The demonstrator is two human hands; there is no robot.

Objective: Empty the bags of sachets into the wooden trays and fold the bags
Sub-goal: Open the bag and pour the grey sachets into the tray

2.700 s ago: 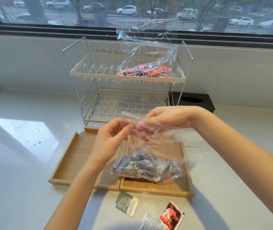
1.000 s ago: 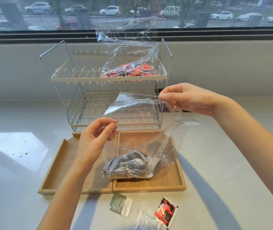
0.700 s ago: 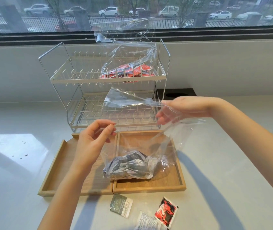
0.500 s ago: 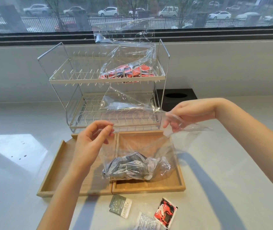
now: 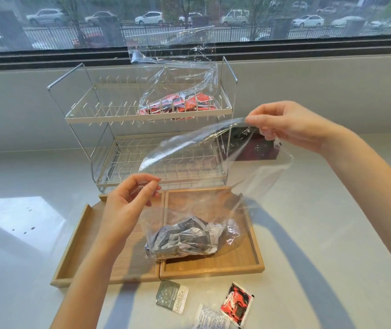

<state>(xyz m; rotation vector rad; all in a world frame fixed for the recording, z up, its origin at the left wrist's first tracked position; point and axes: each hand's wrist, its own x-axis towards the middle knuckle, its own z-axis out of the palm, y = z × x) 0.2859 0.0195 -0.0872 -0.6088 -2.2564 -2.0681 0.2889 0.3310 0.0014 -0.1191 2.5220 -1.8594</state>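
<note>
Head view. Landmark: the pair of wooden trays point(image 5: 254, 236) set side by side on the white counter point(image 5: 332, 269).

A clear bag point(image 5: 213, 176) stood over the trays, its bottom resting across the seam between them, mostly on the right tray. A clump of grey-and-white sachets point(image 5: 185, 238) sat inside at the bottom. The bag's mouth was pulled open above the trays. Right hand point(image 5: 289, 124), raised above and behind the right tray, was pinched together on the upper edge of the bag. Left hand point(image 5: 128, 200), over the left tray, had thumb and forefinger tips close together at the near lip of the bag; whether film was actually caught between them could not be told.

Behind the trays stood a two-tier white wire rack point(image 5: 142, 117). Its upper shelf held a second clear bag point(image 5: 180, 74) with red sachets point(image 5: 178, 105) at the bottom; the lower shelf was partly screened by the stretched film of the first bag. A dark box point(image 5: 256, 148) behind the rack's right side was seen only through the film.

In front of the trays, three loose sachets lay on the counter: a grey-green one point(image 5: 172, 296), a white one point(image 5: 211, 318) cut by the frame edge, and a red one point(image 5: 237, 303).

Counter was glossy, with a bright sun patch left of the trays. A pale wall and a wide window point(image 5: 189, 22) rose behind the rack, with parked cars and a fence outside.
</note>
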